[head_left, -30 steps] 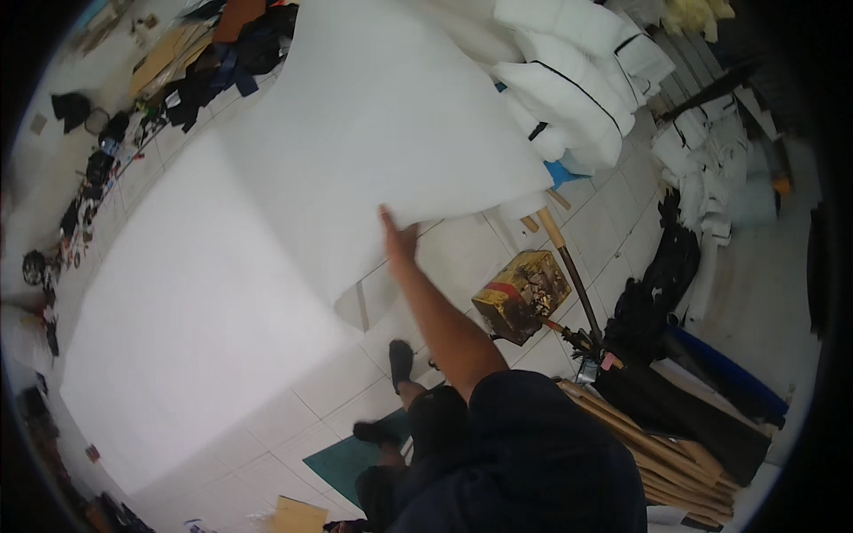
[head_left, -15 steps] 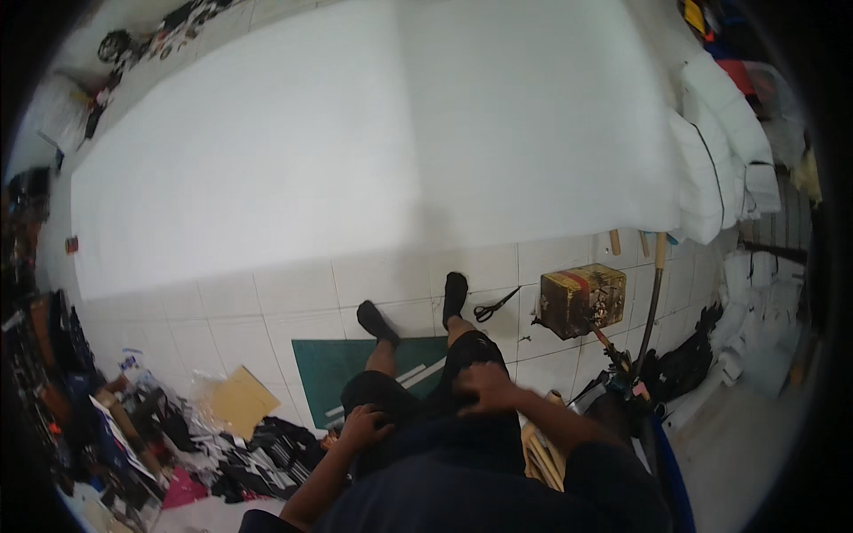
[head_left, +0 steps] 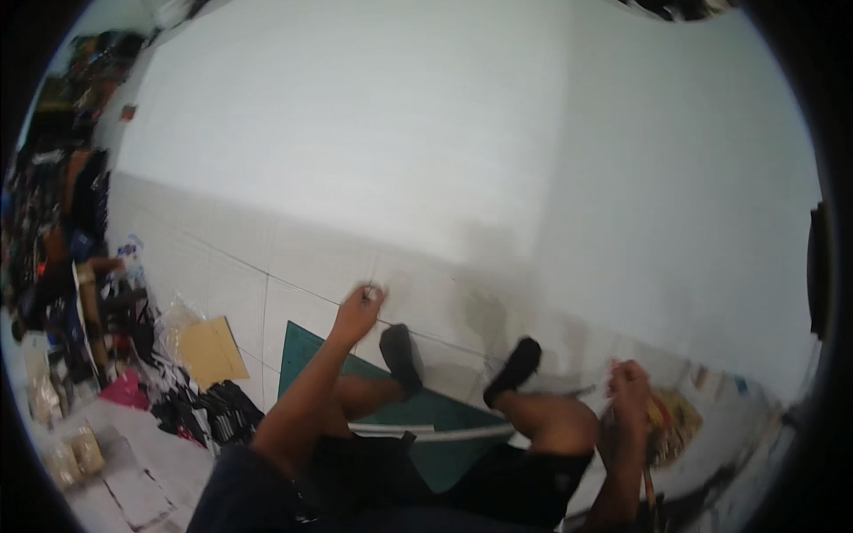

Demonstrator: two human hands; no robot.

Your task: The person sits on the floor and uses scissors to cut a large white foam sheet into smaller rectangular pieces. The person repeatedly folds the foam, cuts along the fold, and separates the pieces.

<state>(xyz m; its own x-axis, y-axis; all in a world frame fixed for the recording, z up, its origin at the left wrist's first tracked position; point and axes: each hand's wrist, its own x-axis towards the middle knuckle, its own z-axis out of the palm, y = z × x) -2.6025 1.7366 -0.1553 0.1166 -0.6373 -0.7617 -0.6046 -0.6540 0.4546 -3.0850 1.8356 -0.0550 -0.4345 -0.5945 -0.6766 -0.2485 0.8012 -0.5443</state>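
Note:
A large white sheet [head_left: 355, 115] is spread over the tiled floor in front of me. My left hand [head_left: 360, 313] is held out above the tiles near the sheet's close edge, its fingers bent and smeared by motion. Over to the right, my right hand [head_left: 629, 389] is raised beside my knee, in front of a worn yellow-brown box [head_left: 677, 426]. Its fingers look curled, but blur hides whether anything is in them. Below my legs lies a green cutting mat [head_left: 306, 351] with pale narrow strips [head_left: 462, 434] on it.
On the left are a tan cardboard piece [head_left: 211, 351], a heap of black material [head_left: 209, 413], a pink scrap [head_left: 124, 389] and a crowded pile of goods [head_left: 67, 213]. My dark-socked feet [head_left: 404, 355] stand at the mat's far edge.
Both hands have left my thighs and reached outward and forward, apart from each other. My knees have spread and bent. The view has swung, so the box now appears lower and further right.

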